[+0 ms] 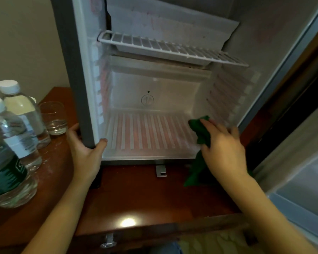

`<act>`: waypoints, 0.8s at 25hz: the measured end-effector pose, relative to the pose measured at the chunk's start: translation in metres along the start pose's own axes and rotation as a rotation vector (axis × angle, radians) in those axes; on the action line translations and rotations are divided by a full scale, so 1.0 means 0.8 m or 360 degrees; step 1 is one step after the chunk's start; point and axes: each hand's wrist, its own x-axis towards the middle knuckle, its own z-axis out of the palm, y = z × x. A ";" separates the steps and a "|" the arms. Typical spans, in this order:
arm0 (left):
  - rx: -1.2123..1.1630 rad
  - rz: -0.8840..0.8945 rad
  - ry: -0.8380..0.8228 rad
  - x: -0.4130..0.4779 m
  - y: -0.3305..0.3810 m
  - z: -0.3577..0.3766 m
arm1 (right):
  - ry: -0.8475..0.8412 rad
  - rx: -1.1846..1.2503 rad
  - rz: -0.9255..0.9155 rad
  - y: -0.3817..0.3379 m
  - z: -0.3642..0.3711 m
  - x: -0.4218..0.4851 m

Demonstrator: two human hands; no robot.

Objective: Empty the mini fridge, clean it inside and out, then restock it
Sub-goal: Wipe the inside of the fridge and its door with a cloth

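Observation:
The mini fridge (77, 74) stands open on a wooden cabinet top, and nothing is stored inside it. A white wire shelf (173, 50) spans its upper part, and the floor below is ribbed. My left hand (84, 149) grips the fridge's lower left front corner, thumb inside the frame. My right hand (222, 145) holds a green cloth (198, 129) against the right end of the ribbed floor. Part of the cloth hangs down over the front edge.
Several water bottles (9, 143) and a drinking glass (53, 118) stand on the cabinet top (136, 195) at the left. The open fridge door (301, 180) hangs at the right. A metal drawer handle (108, 242) sits below the front edge.

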 end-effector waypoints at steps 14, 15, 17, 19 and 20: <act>-0.0039 0.0065 0.0005 -0.006 0.012 -0.002 | -0.0640 -0.0043 -0.0835 -0.170 0.092 0.035; -0.0037 0.0066 -0.0001 -0.007 0.015 -0.001 | -0.0674 -0.0059 -0.0750 -0.147 0.093 0.049; -0.0047 0.0079 -0.0009 -0.008 0.017 0.002 | -0.0676 -0.0221 -0.0265 -0.084 0.095 0.079; -0.0051 0.0101 0.0003 -0.010 0.019 0.003 | -0.0632 -0.0492 0.0146 -0.043 0.094 0.089; -0.0061 0.0094 0.0000 -0.010 0.019 0.003 | -0.0591 -0.0537 0.0177 -0.046 0.099 0.092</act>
